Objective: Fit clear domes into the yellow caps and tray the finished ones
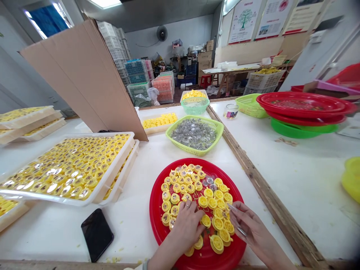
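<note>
Head view: right hand (254, 228) nearly closed on what seem tweezers (240, 230).

Caps: I count dozens of yellow plastic caps (208, 192), lying in curved rows, some with clear centres.
Tray: red oval tray (156, 210), under the caps, clear pieces (208, 180) near its middle.
Tweezers: metal tweezers (237, 226), tips at the caps, held in the right hand (253, 229).
Left hand (185, 229): resting over the caps.

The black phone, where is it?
In the head view, the black phone lies on the white table, left of the red tray and just below the big white tray of yellow caps.
</note>
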Motion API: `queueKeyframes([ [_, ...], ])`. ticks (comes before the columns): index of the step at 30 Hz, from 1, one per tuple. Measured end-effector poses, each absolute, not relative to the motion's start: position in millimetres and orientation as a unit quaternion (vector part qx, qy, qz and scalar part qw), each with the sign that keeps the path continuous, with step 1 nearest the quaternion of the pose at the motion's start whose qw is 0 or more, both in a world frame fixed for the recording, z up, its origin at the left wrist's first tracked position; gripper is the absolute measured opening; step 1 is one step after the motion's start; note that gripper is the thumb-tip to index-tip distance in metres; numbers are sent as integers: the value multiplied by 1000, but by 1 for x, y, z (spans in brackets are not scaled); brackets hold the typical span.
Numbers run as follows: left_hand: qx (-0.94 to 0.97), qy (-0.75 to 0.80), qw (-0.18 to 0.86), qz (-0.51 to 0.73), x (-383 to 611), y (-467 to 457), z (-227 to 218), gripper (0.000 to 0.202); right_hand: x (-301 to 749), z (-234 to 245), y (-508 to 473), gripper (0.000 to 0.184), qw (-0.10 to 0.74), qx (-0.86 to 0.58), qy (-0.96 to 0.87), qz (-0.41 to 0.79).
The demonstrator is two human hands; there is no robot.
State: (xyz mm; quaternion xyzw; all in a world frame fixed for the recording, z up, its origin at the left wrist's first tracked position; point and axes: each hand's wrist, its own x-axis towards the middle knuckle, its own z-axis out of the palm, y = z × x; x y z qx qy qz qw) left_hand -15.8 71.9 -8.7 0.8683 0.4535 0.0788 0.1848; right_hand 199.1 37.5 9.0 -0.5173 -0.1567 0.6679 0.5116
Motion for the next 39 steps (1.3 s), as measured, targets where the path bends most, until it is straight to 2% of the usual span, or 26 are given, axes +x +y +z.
queueKeyframes([
  [6,835,468,240,163,-14,69,3,23,194,12,36,20,532,-415,-154,722],
  [10,785,475,317,242,-10,60,20,19,183,17,32,25,519,-410,-141,736],
  [14,759,481,353,262,-8,54,33,19,168,16,28,27,498,-432,-168,733],
  [23,731,445,446,262,-15,55,33,34,160,23,24,38,425,-515,-462,583],
  [27,695,459,481,273,-13,54,39,30,159,23,22,35,403,-535,-515,535],
  [39,760,441,382,287,-4,36,30,47,138,-2,10,37,542,-567,-465,411],
])
